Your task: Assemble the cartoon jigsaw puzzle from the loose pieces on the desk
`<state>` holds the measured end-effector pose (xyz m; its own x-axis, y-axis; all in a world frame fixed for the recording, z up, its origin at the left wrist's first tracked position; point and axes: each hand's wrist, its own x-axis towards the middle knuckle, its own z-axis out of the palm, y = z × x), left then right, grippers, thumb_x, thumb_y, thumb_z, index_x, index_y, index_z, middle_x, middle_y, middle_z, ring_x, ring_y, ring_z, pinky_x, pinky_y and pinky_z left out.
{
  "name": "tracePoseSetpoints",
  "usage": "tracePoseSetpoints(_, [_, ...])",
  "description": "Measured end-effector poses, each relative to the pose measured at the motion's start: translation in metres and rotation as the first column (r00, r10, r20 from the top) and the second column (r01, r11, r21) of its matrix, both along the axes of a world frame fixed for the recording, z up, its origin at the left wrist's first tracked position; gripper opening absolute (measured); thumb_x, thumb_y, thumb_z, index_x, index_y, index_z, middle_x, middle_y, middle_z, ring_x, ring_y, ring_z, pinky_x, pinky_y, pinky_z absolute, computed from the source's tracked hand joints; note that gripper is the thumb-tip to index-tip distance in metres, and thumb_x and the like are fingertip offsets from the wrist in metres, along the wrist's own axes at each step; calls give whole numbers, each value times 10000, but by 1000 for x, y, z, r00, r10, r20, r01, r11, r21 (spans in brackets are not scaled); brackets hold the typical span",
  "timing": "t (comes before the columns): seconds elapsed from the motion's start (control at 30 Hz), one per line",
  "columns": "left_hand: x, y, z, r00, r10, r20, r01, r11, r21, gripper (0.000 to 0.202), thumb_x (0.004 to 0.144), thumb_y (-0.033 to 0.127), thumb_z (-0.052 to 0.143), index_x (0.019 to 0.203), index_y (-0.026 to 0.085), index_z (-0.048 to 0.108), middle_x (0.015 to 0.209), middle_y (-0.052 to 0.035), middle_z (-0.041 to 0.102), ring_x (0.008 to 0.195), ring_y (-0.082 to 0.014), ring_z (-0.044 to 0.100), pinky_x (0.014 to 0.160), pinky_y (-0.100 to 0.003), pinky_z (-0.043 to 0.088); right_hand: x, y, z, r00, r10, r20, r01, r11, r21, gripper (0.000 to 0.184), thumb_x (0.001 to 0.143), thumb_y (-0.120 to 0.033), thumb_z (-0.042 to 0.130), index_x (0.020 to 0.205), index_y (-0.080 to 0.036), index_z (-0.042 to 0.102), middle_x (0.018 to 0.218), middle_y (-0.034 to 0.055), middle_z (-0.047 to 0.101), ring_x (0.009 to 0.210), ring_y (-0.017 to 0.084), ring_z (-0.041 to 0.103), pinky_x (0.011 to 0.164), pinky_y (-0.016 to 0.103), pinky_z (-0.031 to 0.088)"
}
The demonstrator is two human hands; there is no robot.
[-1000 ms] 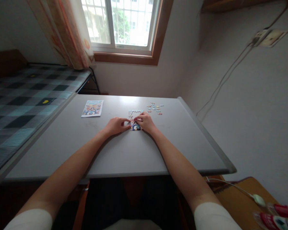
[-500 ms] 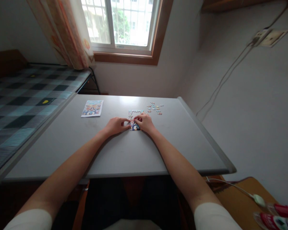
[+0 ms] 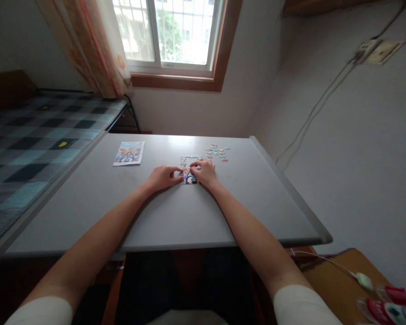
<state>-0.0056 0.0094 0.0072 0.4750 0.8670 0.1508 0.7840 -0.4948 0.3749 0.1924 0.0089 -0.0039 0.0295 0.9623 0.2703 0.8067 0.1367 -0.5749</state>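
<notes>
A partly assembled jigsaw puzzle [image 3: 190,179] lies on the grey table, its lower part filled and a thin frame of pieces running up its left side and along the top. My left hand [image 3: 163,177] rests at its left edge, thumb and index finger apart, fingertips touching the border. Over the puzzle's right side is my right hand [image 3: 205,171], its thumb and fingers pinched together above the middle; whatever lies between them is too small to make out. Loose puzzle pieces [image 3: 216,152] are scattered just beyond my right hand.
A printed picture sheet [image 3: 129,153] lies at the table's [image 3: 189,216] far left. To the left stands a bed with a checked cover [image 3: 54,122]. Cables [image 3: 313,113] hang down the right wall. Bottles with red labels [image 3: 389,311] are on a brown surface at lower right.
My right hand's fingertips have shifted very slightly over the puzzle. My left hand stays at the left edge. The whole view has moved a little.
</notes>
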Motion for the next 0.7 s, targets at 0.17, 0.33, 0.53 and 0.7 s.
tracePoseSetpoints(0.17, [-1, 0, 0, 1000, 0, 5, 0, 1000, 1, 428, 797, 540, 550, 1092, 283, 723, 651, 3, 641, 556, -125, 512, 561, -234, 302, 10, 3, 2, 996, -66, -63, 67, 998, 14, 177, 785, -243, 588, 862, -258, 747, 951, 38, 652, 971, 219, 536, 896, 364, 390])
tracePoseSetpoints(0.33, [0, 0, 1, 1000, 7, 0, -7, 1000, -11, 441, 794, 544, 543, 1098, 278, 720, 651, 1, 640, 569, -129, 523, 560, -235, 304, 12, 3, 4, 996, -65, -68, 65, 998, -6, 180, 779, -240, 581, 862, -251, 740, 918, 36, 656, 920, 206, 559, 890, 358, 409])
tracePoseSetpoints(0.53, [0, 0, 1, 1000, 2, -1, -2, 1000, -4, 440, 796, 554, 542, 1095, 285, 723, 647, 2, 638, 567, -131, 527, 564, -240, 311, 11, 3, 2, 997, -57, -58, 57, 998, -8, 183, 784, -245, 570, 861, -253, 737, 921, 34, 658, 938, 208, 562, 899, 365, 407])
tracePoseSetpoints(0.7, [0, 1, 0, 1000, 1, 0, -1, 1000, 0, 421, 796, 543, 550, 1089, 294, 722, 645, 6, 636, 564, -126, 524, 560, -237, 305, 12, 4, 0, 997, -56, -58, 56, 998, 2, 184, 778, -252, 573, 859, -251, 739, 910, 36, 659, 930, 207, 559, 901, 368, 405])
